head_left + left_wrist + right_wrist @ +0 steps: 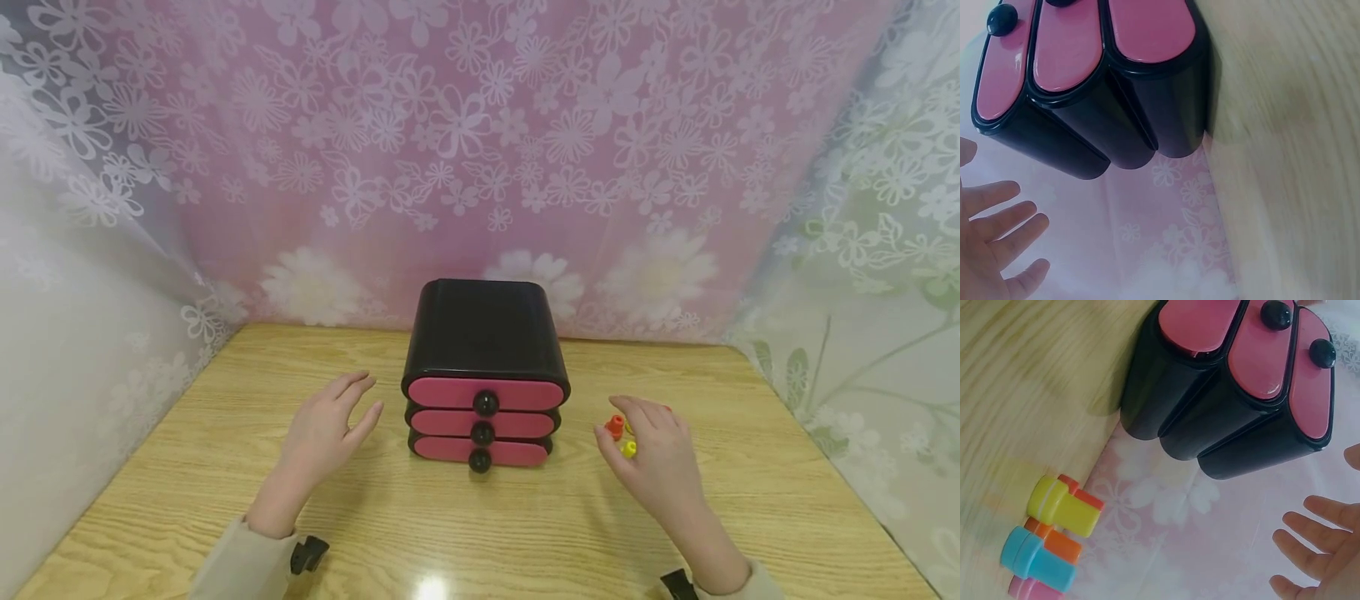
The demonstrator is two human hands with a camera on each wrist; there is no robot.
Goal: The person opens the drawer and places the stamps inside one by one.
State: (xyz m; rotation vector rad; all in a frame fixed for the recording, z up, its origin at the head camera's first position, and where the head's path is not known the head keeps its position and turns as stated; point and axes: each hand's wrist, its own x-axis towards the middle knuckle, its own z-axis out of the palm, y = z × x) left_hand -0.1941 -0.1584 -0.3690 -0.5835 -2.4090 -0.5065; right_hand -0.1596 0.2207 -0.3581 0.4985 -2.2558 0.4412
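Observation:
A black cabinet (483,325) with three pink drawers and round black knobs stands in the middle of the table. All its drawers look closed. My left hand (318,429) is held to the left of it, fingers spread and holding nothing. On the other side, my right hand (660,458) hovers over small plastic pegs, partly hiding them in the head view. The right wrist view shows a yellow peg (1063,509), a red one (1088,500), an orange one (1063,547), a blue one (1035,559) and a pink one (1035,589). The right hand's fingers are loosely extended, apart from the pegs.
The wooden table (480,533) reaches back to a pink floral curtain (480,167). Pale patterned cloth hangs along the left side (97,317) and the right side (885,317). A black strap (308,553) shows at the left cuff.

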